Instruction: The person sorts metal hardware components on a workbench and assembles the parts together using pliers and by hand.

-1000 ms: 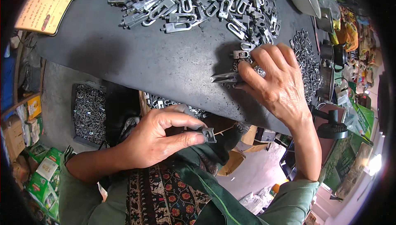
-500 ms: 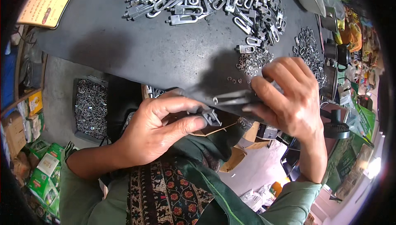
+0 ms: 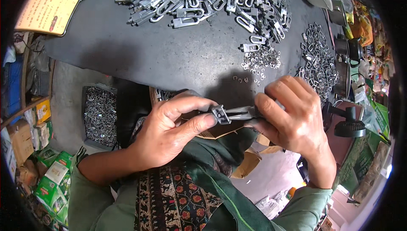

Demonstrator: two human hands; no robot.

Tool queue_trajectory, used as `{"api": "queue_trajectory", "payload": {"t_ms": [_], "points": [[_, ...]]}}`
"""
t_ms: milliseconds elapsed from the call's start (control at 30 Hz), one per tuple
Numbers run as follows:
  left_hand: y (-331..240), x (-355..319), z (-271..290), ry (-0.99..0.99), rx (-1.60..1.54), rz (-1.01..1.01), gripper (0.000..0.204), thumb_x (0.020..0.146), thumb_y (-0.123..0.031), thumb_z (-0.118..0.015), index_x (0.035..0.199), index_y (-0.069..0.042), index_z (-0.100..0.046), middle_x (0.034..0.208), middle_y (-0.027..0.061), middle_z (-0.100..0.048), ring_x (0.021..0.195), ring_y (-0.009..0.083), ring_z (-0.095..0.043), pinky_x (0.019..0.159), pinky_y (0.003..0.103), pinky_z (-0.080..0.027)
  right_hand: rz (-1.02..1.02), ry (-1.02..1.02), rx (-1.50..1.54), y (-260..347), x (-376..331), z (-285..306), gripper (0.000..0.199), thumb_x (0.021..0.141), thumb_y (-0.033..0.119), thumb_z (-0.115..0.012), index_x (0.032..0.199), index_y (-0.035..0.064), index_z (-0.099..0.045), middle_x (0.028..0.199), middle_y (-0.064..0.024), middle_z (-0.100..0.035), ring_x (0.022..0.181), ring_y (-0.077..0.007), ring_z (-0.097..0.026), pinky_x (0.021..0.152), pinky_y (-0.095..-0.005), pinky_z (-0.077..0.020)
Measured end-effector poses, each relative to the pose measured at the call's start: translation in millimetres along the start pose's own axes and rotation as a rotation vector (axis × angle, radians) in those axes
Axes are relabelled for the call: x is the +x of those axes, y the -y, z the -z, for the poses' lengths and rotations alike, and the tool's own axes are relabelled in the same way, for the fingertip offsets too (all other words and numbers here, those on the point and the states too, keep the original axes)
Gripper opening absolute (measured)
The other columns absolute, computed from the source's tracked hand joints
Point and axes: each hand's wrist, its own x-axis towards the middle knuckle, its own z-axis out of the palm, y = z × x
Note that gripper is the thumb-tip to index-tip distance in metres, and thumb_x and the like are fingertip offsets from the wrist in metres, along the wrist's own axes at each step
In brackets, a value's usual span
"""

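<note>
Dark grey bench (image 3: 161, 55) takes up most of the upper view, with cluttered shelves off to both sides. Biggest thing on it is the heap of slotted silvery metal pieces (image 3: 203, 2) at the far side, and over to the right there's a pile of smaller dark links (image 3: 316, 61). Down on the floor at left sits a dark crate (image 3: 84, 116) full of little metal bits.

Now the hands, both held up close together over the near edge. Left hand (image 3: 163, 131) comes in from the lower left with the forearm lying almost flat across, thumb and index stretched forward and pinched on a small part, other fingers mostly tucked behind. Right hand (image 3: 292, 116) comes up from the lower right, forearm steep, wrist bent inward, back of the hand facing up. Index is hooked over the top and thumb is underneath, wrapped round a pair of needle-nose pliers (image 3: 241, 113) aimed left.

Plier jaws look slightly parted, tips right up at the small dark metal part (image 3: 221, 115) in the left fingertips. Can't tell whether they go inside it. Tiniest stuff: open rings (image 3: 260, 57), bunched on the bench beyond the right hand, a few strays nearer.
</note>
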Motion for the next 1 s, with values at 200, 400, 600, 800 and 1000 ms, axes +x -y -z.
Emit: {"api": "queue_trajectory", "payload": {"t_ms": [200,400,600,800,1000], "points": [[5.8,-1.2,0.3,0.044,0.223,-0.155,0.02,0.093,-0.009,-0.063,0.108,0.005,-0.065,0.093,0.0055,-0.065,0.083,0.0103,-0.058,0.073,0.027,-0.046,-0.063,-0.043,0.022,14.2,-14.5,-2.8,0.033,0.072,0.029,-0.075,0.089,0.0056,-0.059,0.073,-0.0033,-0.05,0.064,-0.0213,-0.055,0.052,-0.0345,-0.0412],[-38.6,-12.1,9.2,-0.127,1.195,-0.39,0.037,0.084,-0.013,-0.072,0.118,-0.001,-0.062,0.099,0.0143,-0.06,0.083,0.0234,-0.061,0.076,0.036,-0.049,-0.188,-0.032,0.122,41.2,-52.2,-21.2,0.031,0.071,0.027,-0.076,0.087,0.0057,-0.06,0.073,-0.0048,-0.051,0.067,-0.0236,-0.055,0.058,-0.0361,-0.0424],[-109.3,72.7,43.2,-0.377,1.649,-0.955,0.039,0.081,-0.011,-0.071,0.118,-0.007,-0.06,0.102,0.0161,-0.061,0.096,0.0358,-0.06,0.081,0.042,-0.049,-0.479,-0.035,0.09,52.6,-74.3,-53.5,0.037,0.065,0.018,-0.078,0.093,0.003,-0.061,0.084,-0.01,-0.055,0.077,-0.0297,-0.055,0.067,-0.0406,-0.042],[-133.8,114.4,52.7,-0.03,2.04,-0.926,0.037,0.076,-0.008,-0.071,0.112,-0.004,-0.059,0.117,0.0161,-0.054,0.117,0.0363,-0.05,0.097,0.044,-0.043,-0.646,-0.142,0.138,58.8,-95.2,-62.1,0.035,0.064,0.015,-0.079,0.091,0.0018,-0.061,0.082,-0.0125,-0.055,0.078,-0.0327,-0.056,0.068,-0.042,-0.0439],[-133.4,110.6,49.3,0.111,2.214,-1.139,0.018,0.074,-0.007,-0.059,0.09,0.0,-0.061,0.105,0.0159,-0.057,0.102,0.034,-0.054,0.085,0.042,-0.046,-0.791,-0.456,0.062,29.7,-128.5,-68.9,0.023,0.069,0.008,-0.076,0.083,0.002,-0.058,0.075,-0.0141,-0.054,0.068,-0.0342,-0.056,0.059,-0.0414,-0.0442]]}}
